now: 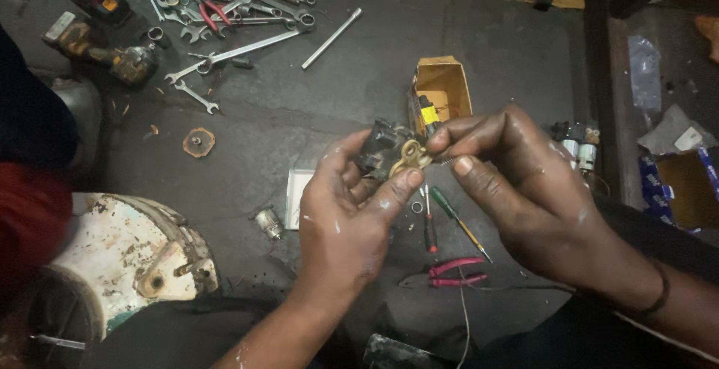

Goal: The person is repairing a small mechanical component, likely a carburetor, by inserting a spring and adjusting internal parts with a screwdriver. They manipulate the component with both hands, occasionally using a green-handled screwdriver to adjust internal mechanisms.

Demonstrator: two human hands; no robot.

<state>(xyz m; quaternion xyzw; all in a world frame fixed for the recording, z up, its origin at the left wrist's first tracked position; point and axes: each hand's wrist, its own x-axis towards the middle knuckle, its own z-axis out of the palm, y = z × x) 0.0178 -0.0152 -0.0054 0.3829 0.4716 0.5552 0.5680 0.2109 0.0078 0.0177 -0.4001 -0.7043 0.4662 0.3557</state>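
Note:
My left hand grips a small dark metal part with a brass-coloured fitting on its front, thumb pressed just below the fitting. My right hand meets it from the right, thumb and fingers pinched on a thin spring-like piece at the brass fitting. Both hands hover above a dark, greasy floor, smeared with pale spots.
Below the hands lie pink-handled pliers, a green screwdriver and a red one. An open yellow cardboard box sits behind. Several spanners are scattered top left, near a cordless drill. A worn white housing is lower left.

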